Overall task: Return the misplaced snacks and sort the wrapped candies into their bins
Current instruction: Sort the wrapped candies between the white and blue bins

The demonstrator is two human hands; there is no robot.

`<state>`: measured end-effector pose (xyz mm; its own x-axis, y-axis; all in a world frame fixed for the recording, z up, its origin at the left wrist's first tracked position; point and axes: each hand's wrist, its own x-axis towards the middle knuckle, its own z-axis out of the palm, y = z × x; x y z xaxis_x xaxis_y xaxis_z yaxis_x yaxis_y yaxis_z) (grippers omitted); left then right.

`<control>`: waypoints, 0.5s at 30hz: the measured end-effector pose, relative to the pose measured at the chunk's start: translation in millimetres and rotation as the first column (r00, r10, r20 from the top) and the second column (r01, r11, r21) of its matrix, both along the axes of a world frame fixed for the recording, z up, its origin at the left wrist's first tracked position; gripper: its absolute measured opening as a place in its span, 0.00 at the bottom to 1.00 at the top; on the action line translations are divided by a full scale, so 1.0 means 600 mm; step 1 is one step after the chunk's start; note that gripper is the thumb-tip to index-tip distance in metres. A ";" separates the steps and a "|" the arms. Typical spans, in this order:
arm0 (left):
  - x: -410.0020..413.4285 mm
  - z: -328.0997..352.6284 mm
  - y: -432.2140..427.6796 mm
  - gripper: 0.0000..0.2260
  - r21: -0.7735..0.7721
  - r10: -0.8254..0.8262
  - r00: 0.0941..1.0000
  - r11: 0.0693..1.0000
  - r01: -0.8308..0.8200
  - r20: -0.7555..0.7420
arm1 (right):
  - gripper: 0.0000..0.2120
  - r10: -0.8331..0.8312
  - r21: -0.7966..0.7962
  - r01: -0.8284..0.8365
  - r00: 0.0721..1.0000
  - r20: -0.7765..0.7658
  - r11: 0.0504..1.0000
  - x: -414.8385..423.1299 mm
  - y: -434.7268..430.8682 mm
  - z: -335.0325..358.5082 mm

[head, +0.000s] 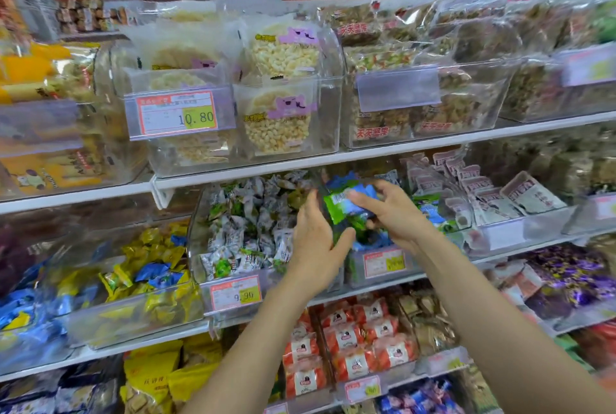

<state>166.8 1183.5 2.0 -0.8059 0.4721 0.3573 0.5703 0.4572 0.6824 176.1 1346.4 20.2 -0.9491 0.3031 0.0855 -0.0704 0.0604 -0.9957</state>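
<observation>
Both my hands reach into the middle shelf of a snack display. My right hand [390,210] is closed on a small bunch of green and blue wrapped candies [343,205], held above a clear bin [383,262] of the same green and blue candies. My left hand [315,240] is just left of it, fingers spread, thumb under the bunch, at the divider between that bin and the clear bin [233,293] of white and green wrapped candies [246,213]. Whether the left hand grips any candy is unclear.
A bin of yellow and blue candies [140,267] stands to the left. Grey-white packets [493,193] fill the bin to the right. Puffed rice cakes [280,57] and nut bars [416,113] sit on the shelf above; red packaged cakes [353,340] lie below.
</observation>
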 end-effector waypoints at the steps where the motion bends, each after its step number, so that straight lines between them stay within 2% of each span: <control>1: -0.003 -0.010 0.007 0.35 -0.091 -0.022 0.997 0.996 0.015 -0.079 | 0.18 -0.052 -0.010 0.052 0.999 -0.009 0.999 0.002 0.018 -0.002; 4: -0.013 -0.039 0.021 0.30 -0.383 -0.109 0.959 0.924 0.000 -0.262 | 0.30 -0.256 0.063 0.255 0.967 0.005 0.965 -0.007 0.074 -0.018; 6: -0.017 -0.054 0.024 0.30 -0.454 -0.122 0.941 0.890 -0.037 -0.315 | 0.28 -0.372 0.172 0.370 0.928 -0.022 0.913 -0.018 0.098 -0.030; 8: -0.018 -0.059 0.025 0.30 -0.458 -0.125 0.934 0.888 -0.045 -0.334 | 0.21 -0.418 0.356 0.393 0.908 -0.006 0.848 -0.028 0.112 -0.038; 10: -0.017 -0.055 0.022 0.30 -0.445 -0.121 0.933 0.894 -0.045 -0.339 | 0.22 -0.423 0.652 0.255 0.899 0.111 0.714 -0.030 0.111 -0.038; 11: -0.016 -0.053 0.017 0.29 -0.431 -0.118 0.932 0.901 -0.044 -0.343 | 0.24 -0.430 0.749 0.197 0.894 0.128 0.632 -0.027 0.106 -0.037; 13: -0.013 -0.047 -0.002 0.26 -0.364 -0.085 0.924 0.929 -0.061 -0.373 | 0.24 -0.419 0.819 0.231 0.908 0.013 0.526 -0.021 0.086 -0.031; 15: -0.008 -0.042 -0.037 0.22 -0.252 0.013 0.900 0.958 -0.136 -0.436 | 0.18 -0.301 0.765 0.337 0.933 -0.195 0.548 -0.006 0.041 -0.018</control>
<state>161.7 1161.4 -23.2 -0.6413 0.5437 0.5413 0.7338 0.6408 0.2257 172.3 1370.8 9.4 -0.7943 0.3853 0.4697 0.0775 0.8311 -0.5507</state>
